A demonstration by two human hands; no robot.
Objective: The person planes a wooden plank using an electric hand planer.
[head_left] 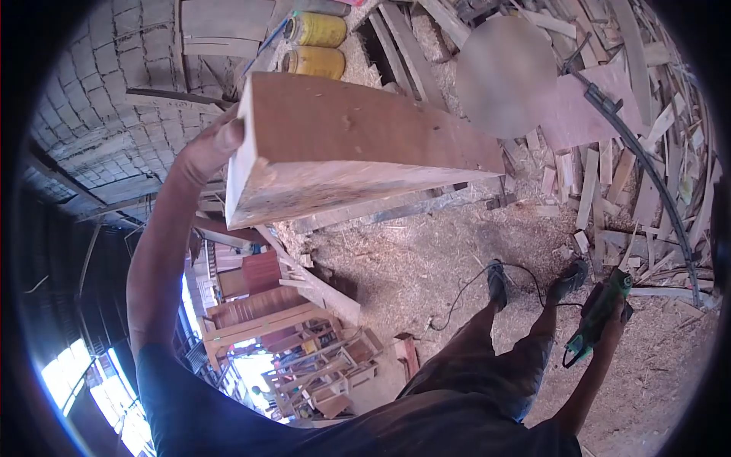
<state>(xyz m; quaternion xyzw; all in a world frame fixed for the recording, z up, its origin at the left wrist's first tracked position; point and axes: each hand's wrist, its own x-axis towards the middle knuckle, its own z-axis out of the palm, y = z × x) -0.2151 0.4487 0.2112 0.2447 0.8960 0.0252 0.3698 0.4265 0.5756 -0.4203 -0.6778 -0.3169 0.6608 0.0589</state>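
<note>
A long, thick wooden beam (365, 126) is raised in front of me, its pale sawn end at the left. My left hand (213, 148) is closed on that end, the thumb at its edge and the other fingers hidden behind. Low at the right, my right hand (615, 324) holds a green power tool (601, 316) beside my leg. A dark cord (457, 293) runs over the ground near my feet.
Two yellow containers (316, 46) stand beyond the beam. Scrap wood (594, 183) is piled at the right, near a black hose (647, 164). Sawdust (411, 259) covers the ground. A wooden frame (266, 324) stands at the lower left. A blurred round patch hides part of the upper right.
</note>
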